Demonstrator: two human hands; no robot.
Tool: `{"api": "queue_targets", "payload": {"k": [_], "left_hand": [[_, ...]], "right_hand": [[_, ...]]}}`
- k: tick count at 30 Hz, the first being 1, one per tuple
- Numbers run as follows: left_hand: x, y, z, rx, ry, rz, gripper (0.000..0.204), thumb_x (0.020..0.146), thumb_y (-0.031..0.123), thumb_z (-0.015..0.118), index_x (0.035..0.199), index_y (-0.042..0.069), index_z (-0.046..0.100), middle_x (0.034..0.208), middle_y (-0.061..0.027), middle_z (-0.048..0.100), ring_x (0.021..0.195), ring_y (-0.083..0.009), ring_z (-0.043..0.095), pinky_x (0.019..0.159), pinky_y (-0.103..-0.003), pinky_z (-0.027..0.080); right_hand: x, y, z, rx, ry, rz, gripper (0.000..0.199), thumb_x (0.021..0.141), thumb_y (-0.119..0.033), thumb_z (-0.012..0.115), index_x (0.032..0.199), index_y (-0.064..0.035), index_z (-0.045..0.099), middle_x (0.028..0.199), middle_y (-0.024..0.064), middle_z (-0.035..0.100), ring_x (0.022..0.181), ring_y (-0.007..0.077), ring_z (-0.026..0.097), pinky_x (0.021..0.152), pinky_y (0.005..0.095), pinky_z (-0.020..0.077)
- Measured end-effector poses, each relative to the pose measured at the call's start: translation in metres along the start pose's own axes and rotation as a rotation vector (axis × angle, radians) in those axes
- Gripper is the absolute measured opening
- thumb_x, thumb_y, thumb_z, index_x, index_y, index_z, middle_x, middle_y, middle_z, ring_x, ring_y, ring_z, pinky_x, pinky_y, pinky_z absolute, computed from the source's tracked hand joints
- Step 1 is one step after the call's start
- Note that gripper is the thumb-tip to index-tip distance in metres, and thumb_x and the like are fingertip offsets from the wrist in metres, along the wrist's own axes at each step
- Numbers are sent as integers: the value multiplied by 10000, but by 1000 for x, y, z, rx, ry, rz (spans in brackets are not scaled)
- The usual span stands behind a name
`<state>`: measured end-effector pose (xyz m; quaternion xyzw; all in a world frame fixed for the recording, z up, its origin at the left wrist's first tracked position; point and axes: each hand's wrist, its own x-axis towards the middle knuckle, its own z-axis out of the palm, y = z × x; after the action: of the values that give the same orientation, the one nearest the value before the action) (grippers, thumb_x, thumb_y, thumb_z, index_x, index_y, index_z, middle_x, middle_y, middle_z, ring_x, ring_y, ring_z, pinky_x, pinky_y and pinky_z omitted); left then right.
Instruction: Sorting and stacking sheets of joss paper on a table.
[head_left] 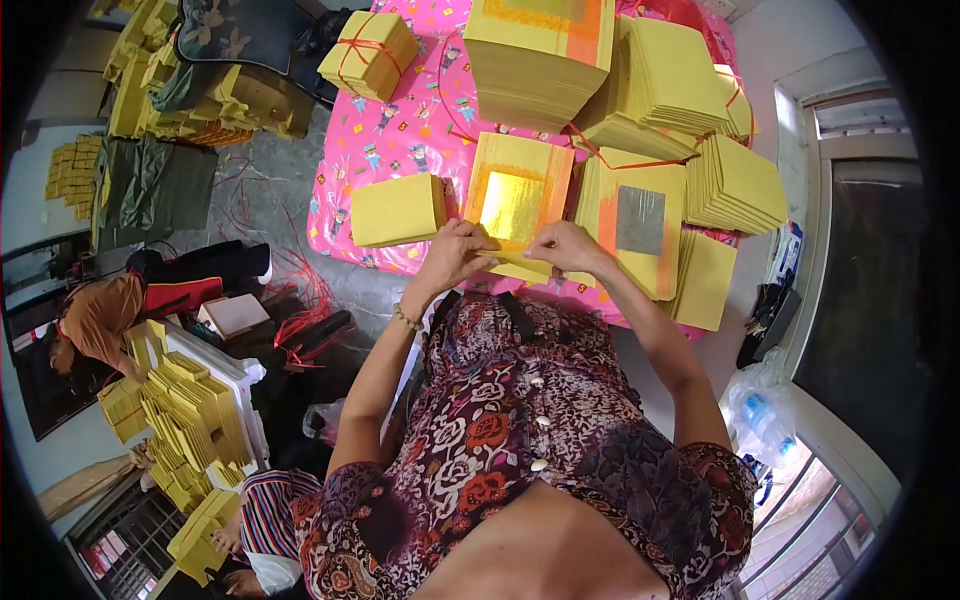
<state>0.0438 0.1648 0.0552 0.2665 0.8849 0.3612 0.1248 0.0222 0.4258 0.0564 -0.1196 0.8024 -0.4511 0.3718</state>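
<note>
A yellow paper sheet (515, 155) with orange borders and a shiny gold foil square lies in front of me on the pink table cover. Its near edge is turned up in a fold. At the left end of this fold, my left hand (462, 252) pinches the paper between thumb and fingers. My right hand (566, 246) grips the other end, its fingers bent over the edge. Just left of the sheet rests a stack of folded yellow paper (392, 213). On the right sits a stack of sheets with a silver foil square (640, 222).
A tall paper stack (535, 75) stands beyond my hands, with more yellow bundles (738, 185) to the right. A tied bundle (368, 55) sits at the far left. Two people (110, 310) work at the left beside piled yellow pieces (195, 410). Red string (305, 310) litters the floor.
</note>
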Motion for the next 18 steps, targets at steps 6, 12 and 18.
{"api": "queue_targets", "payload": {"k": [6,12,18], "left_hand": [[0,-1,0,-23,-21,-43,293,767,257,777,1014,104,742,933,-56,626,911,-245,541,844,-370,450],[0,-4,1,-24,-31,-39,302,762,259,783,1015,99,742,945,-53,630,926,-245,545,849,-369,450],[1,-3,-1,-52,-49,-57,302,754,253,792,1008,97,743,951,-51,632,948,-246,544,868,-377,448]], "right_hand": [[2,-1,-1,-27,-15,26,302,883,-263,712,818,31,683,662,69,648,504,159,668,469,295,515],[3,0,-1,-41,-18,21,306,881,-261,714,811,35,678,660,67,643,505,155,662,473,301,512],[6,3,-2,-44,-28,25,314,881,-259,716,810,44,673,653,70,636,510,152,658,478,306,511]]}}
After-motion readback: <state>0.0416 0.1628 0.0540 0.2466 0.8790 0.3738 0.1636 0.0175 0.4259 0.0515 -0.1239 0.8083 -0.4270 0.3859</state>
